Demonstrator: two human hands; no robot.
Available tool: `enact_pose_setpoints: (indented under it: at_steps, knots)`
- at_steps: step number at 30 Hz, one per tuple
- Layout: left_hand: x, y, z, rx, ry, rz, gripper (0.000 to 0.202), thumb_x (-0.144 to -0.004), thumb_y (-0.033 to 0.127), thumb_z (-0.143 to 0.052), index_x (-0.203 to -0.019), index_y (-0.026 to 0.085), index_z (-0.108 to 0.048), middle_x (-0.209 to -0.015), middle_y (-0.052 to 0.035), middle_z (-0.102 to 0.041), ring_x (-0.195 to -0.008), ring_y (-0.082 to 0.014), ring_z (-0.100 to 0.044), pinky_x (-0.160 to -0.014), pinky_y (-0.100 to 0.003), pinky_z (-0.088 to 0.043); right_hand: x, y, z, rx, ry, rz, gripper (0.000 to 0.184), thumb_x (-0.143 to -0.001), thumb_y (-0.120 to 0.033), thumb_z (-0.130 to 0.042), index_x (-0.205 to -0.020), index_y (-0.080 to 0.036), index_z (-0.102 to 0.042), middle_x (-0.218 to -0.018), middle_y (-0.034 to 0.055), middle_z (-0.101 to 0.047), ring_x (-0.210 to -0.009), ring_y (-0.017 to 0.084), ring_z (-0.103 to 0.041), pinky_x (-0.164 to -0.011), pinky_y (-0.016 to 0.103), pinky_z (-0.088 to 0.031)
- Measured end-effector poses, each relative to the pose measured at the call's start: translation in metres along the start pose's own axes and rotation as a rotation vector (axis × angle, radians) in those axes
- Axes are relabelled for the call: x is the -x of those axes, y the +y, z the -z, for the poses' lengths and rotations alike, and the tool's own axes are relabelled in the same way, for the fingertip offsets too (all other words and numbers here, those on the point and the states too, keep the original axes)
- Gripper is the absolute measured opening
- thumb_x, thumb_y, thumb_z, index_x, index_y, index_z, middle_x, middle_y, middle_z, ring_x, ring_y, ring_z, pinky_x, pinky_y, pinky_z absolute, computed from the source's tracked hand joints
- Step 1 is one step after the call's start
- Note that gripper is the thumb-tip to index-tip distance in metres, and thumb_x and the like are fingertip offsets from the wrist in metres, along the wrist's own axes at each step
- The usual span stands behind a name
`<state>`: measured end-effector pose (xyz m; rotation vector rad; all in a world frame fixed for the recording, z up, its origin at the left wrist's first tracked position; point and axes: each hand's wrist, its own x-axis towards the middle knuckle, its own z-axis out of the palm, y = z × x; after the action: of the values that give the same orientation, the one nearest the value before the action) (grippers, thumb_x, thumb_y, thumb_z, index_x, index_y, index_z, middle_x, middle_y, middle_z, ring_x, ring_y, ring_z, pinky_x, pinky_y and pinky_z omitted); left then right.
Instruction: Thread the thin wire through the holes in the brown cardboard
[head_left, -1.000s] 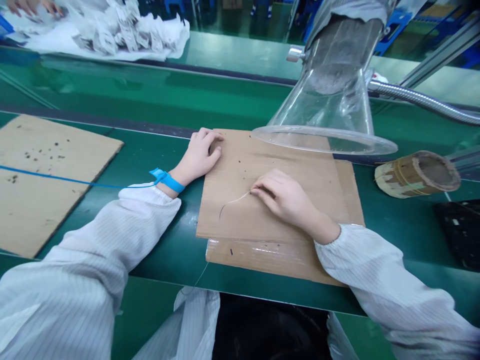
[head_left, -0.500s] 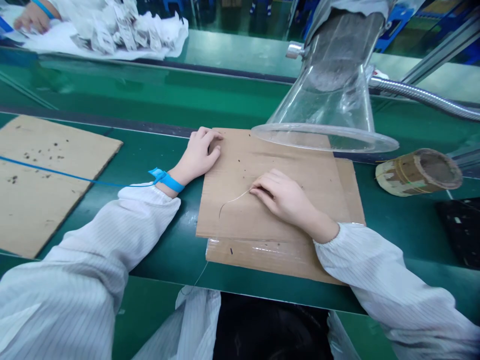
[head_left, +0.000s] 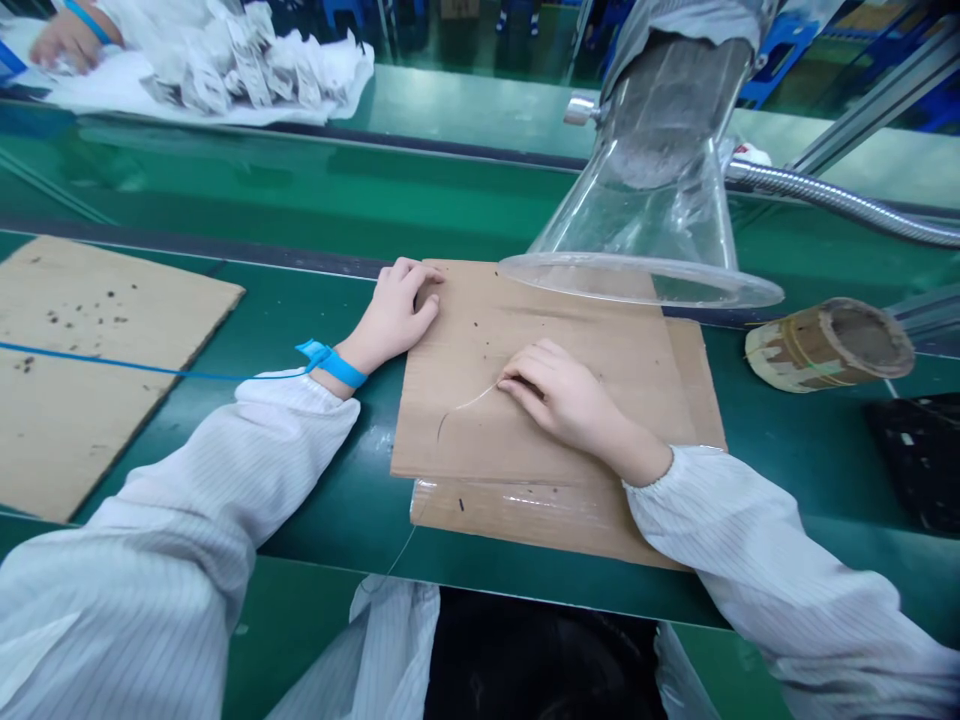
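Brown cardboard sheet [head_left: 480, 340] under both hands; right hand [head_left: 559, 395] pinches one end of a thin wire [head_left: 465, 404] mid-sheet.
Left hand [head_left: 394, 315] lies open by the far-left corner, apart from the wire. One wire, two stacked sheets, with a second sheet [head_left: 540, 525] jutting out below; open room toward the near edge. A clear acrylic hood [head_left: 660, 225] overhangs the far edge; a third sheet [head_left: 82, 370] lies left on the green conveyor belt [head_left: 322, 530], a tape-wrapped tube [head_left: 829, 345] right.

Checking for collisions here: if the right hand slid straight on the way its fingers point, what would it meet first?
Past the thin wire at its fingertips, the right hand would probably meet the left hand on the same cardboard sheet.
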<state>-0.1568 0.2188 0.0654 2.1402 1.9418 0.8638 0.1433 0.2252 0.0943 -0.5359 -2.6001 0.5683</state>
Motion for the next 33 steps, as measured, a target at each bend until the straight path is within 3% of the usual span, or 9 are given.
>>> enact_pose_setpoints:
  at_steps: [12,16,33]
  knots:
    - [0.0003,0.0008,0.0005,0.005,0.005,0.001,0.029,-0.099,0.028,-0.050,-0.124,0.020,-0.062,-0.132,-0.0135,-0.061,-0.133,-0.0316,-0.055,-0.120,-0.056,-0.041,-0.0008,-0.0018,0.0031,0.004,0.093,0.037,0.015,-0.108,-0.028,-0.056,-0.100,-0.023,-0.068,-0.103,0.0075,-0.071,-0.096,0.025,-0.057,-0.092,0.046,-0.046]
    - [0.0003,0.0009,0.0009,-0.001,-0.004,-0.002,0.029,-0.099,0.028,-0.050,-0.125,0.020,-0.061,-0.133,-0.0136,-0.061,-0.133,-0.0315,-0.055,-0.121,-0.056,-0.041,-0.0010,0.0003,0.0028,0.004,0.033,0.033,0.017,-0.109,-0.027,-0.055,-0.098,-0.022,-0.067,-0.101,0.0077,-0.069,-0.097,0.026,-0.054,-0.093,0.045,-0.046]
    - [0.0005,0.0007,0.0010,-0.012,0.002,0.001,0.029,-0.098,0.028,-0.050,-0.124,0.021,-0.062,-0.133,-0.0130,-0.062,-0.133,-0.0308,-0.056,-0.120,-0.056,-0.042,-0.0022,-0.0010,0.0027,-0.056,0.036,0.010,0.018,-0.109,-0.028,-0.054,-0.097,-0.023,-0.067,-0.100,0.0066,-0.070,-0.097,0.026,-0.056,-0.095,0.046,-0.046]
